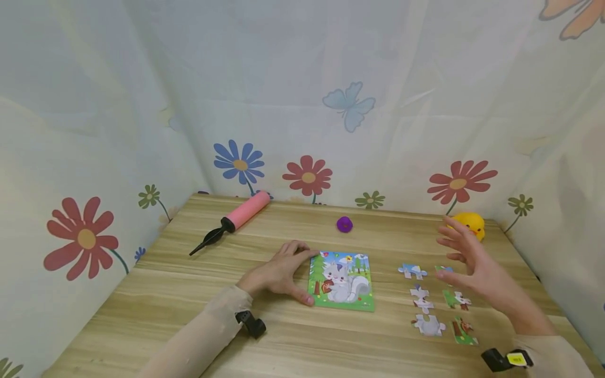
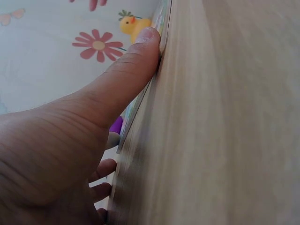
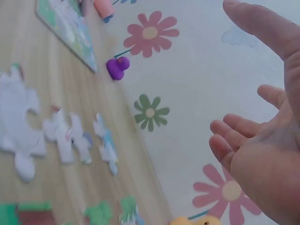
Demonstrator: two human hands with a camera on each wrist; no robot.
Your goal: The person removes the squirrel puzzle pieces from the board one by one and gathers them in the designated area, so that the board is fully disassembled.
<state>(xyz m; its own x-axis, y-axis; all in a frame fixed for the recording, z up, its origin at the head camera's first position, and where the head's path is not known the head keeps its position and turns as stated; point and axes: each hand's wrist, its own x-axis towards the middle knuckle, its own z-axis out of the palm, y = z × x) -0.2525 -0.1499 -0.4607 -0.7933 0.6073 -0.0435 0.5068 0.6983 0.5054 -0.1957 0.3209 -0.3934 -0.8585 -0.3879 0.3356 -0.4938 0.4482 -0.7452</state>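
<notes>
A square squirrel picture board [image 1: 341,281] lies flat on the wooden table. My left hand [image 1: 283,273] is spread along its left side, the thumb [image 2: 140,51] at the lower left corner and a fingertip by the upper left corner. Several loose jigsaw pieces lie in two columns right of the board, among them a grey piece [image 1: 429,325], a brown and green piece [image 1: 464,332] and a blue sky piece [image 1: 412,271]. Above the right column hovers my right hand [image 1: 477,268], holding nothing, its fingers apart and the palm turned inward; it partly hides a piece there.
A pink hand pump [image 1: 247,211] with a black nozzle lies at the back left. Behind the board sits a small purple duck [image 1: 344,224]. The yellow duck [image 1: 472,223] stands at the back right, partly behind my right hand. A flowered curtain [image 1: 302,105] surrounds the table.
</notes>
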